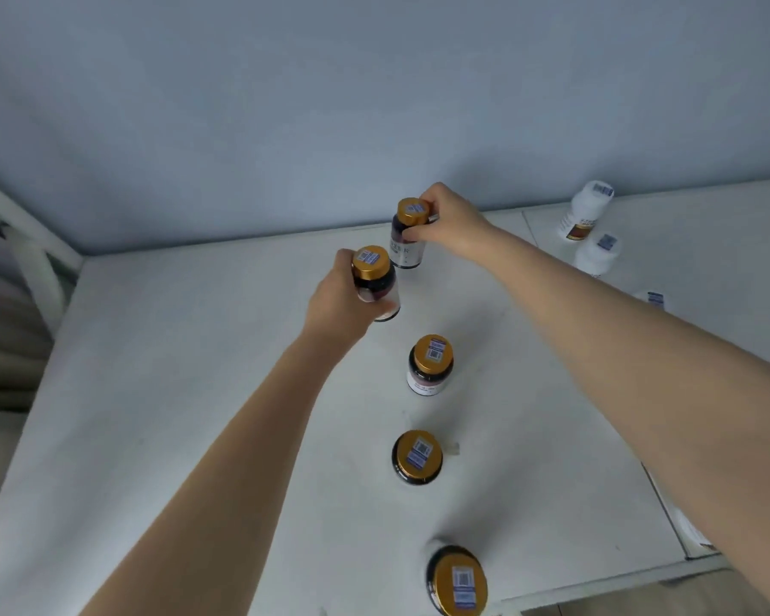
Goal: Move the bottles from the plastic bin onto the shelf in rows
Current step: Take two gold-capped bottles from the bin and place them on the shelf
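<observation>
Fingers [414, 235] of the right hand [452, 229] pinch the far bottle [407, 249] near the back edge of the white shelf [174, 393]. The left hand [336, 300] wraps the next bottle [376, 282] just in front. Three standing bottles [430, 364] run on to the front edge, with open surface on their left. White bottles [590, 211] stand near the back right corner.

Wall [374, 104]: plain pale blue-grey
Shelf [187, 393]: white, faint grey scuffs
Farthest bottle [406, 255]: dark glass, white label, gold cap
Second bottle [374, 275]: dark glass, gold cap, blue-and-white barcode sticker
Middle bottle [428, 371]: dark glass, white label, gold cap, same striped sticker
Nearest bottle [456, 580]: black body, gold cap, blue-and-white sticker
White bottle [585, 211]: white body and cap, brown-orange label band, blue barcode sticker
</observation>
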